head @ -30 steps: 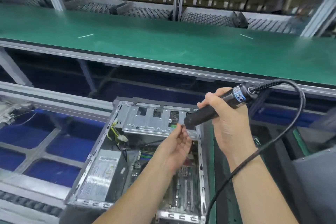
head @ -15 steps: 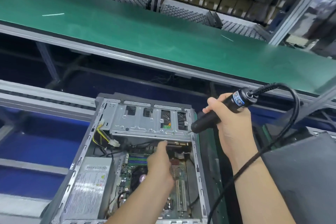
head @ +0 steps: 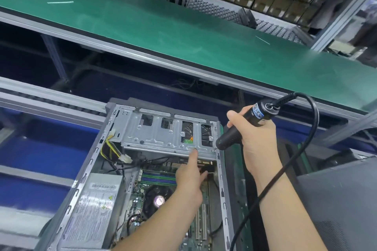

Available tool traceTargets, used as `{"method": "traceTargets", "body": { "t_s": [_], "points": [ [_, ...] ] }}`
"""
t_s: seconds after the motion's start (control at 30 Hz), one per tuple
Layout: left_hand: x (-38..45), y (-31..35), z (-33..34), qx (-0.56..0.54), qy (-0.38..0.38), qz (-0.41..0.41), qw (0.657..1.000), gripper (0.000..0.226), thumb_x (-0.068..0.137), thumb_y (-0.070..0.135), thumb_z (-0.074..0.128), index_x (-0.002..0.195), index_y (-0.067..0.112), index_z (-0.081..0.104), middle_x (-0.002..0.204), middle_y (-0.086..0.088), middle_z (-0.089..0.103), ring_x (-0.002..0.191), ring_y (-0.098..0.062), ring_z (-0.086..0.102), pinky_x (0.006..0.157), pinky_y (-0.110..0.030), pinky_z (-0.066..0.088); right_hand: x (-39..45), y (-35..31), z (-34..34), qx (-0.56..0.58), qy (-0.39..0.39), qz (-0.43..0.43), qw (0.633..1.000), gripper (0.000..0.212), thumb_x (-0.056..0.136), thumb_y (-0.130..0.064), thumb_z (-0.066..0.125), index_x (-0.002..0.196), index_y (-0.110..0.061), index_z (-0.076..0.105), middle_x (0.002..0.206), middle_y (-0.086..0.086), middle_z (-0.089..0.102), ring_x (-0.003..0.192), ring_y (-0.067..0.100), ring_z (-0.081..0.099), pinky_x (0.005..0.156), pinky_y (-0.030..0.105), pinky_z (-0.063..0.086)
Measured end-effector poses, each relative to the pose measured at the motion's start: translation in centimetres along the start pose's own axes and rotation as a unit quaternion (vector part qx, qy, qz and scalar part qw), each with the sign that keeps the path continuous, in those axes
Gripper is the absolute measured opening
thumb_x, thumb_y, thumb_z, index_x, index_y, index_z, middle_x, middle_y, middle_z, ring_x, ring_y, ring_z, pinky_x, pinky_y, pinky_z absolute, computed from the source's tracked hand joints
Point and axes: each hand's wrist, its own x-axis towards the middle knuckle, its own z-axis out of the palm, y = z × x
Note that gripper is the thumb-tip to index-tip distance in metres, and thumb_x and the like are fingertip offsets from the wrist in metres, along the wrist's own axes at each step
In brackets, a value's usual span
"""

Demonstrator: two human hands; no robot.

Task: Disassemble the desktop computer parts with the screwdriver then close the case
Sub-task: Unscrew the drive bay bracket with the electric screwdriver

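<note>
Two hands at work on the open computer case (head: 98, 169) lying on its side: right hand (head: 257, 144) wrapped around the electric screwdriver (head: 240, 128), bit on the drive cage (head: 163, 138) corner screw, left hand (head: 189, 177) loose, forefinger bracing the cage edge; best kept square, pressed firmly

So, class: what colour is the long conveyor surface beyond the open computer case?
Green, clearest in the head view.
</note>
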Motion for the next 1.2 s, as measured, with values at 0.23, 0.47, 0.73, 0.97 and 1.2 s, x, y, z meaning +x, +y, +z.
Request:
{"method": "traceTargets", "body": {
  "t_s": [0.23, 0.47, 0.73, 0.97, 1.2],
  "points": [
    [0.3, 0.5, -0.4, -0.04, -0.031, -0.028, 0.998, 0.049, 0.083, 0.034, 0.083, 0.113, 0.006, 0.057, 0.104, -0.013, 0.064, 0.091, -0.02, 0.067, 0.108, -0.044, 0.049, 0.6, 0.5, 0.7, -0.014, 0.005, 0.018, 1.0, 0.028, 0.063, -0.047, 0.086, 0.075, -0.027, 0.069, 0.084, 0.016, 0.068, 0.074, 0.018, 0.064, 0.087, 0.047, 0.056],
    [0.9, 0.6, -0.3, -0.088, -0.072, -0.049, 0.992, 0.035, 0.087, 0.025, 0.08, 0.106, 0.007, 0.056, 0.101, -0.014, 0.06, 0.096, -0.023, 0.063, 0.098, -0.036, 0.053, 0.7, 0.6, 0.6, -0.028, 0.003, 0.014, 1.0, 0.028, 0.065, -0.046, 0.085, 0.074, -0.026, 0.067, 0.086, 0.022, 0.067, 0.074, 0.02, 0.063, 0.083, 0.044, 0.055],
    [0.7, 0.5, 0.3, -0.103, -0.063, -0.048, 0.992, 0.04, 0.091, 0.022, 0.075, 0.118, 0.007, 0.051, 0.099, -0.012, 0.058, 0.092, -0.021, 0.061, 0.106, -0.04, 0.05, 0.7, 0.5, 0.5, -0.03, 0.002, 0.013, 0.999, 0.027, 0.064, -0.046, 0.085, 0.074, -0.027, 0.068, 0.086, 0.022, 0.067, 0.074, 0.02, 0.063, 0.081, 0.04, 0.054],
    [0.8, 0.4, 0.1, -0.093, -0.067, -0.04, 0.993, 0.047, 0.09, 0.024, 0.076, 0.122, 0.006, 0.046, 0.1, -0.012, 0.056, 0.093, -0.02, 0.06, 0.109, -0.042, 0.048, 1.1, 0.4, 0.5, -0.031, 0.0, 0.014, 0.999, 0.027, 0.063, -0.046, 0.084, 0.075, -0.027, 0.068, 0.087, 0.021, 0.067, 0.074, 0.019, 0.063, 0.08, 0.038, 0.054],
    [1.3, 0.5, -0.6, -0.076, -0.09, -0.023, 0.993, 0.052, 0.09, 0.026, 0.077, 0.127, 0.0, 0.052, 0.124, -0.022, 0.06, 0.113, -0.029, 0.062, 0.106, -0.041, 0.051, 1.3, 0.5, 0.7, -0.041, -0.01, 0.014, 0.999, 0.036, 0.069, -0.036, 0.083, 0.082, -0.009, 0.064, 0.088, 0.024, 0.066, 0.073, 0.016, 0.061, 0.077, 0.035, 0.054]
  ]
}}
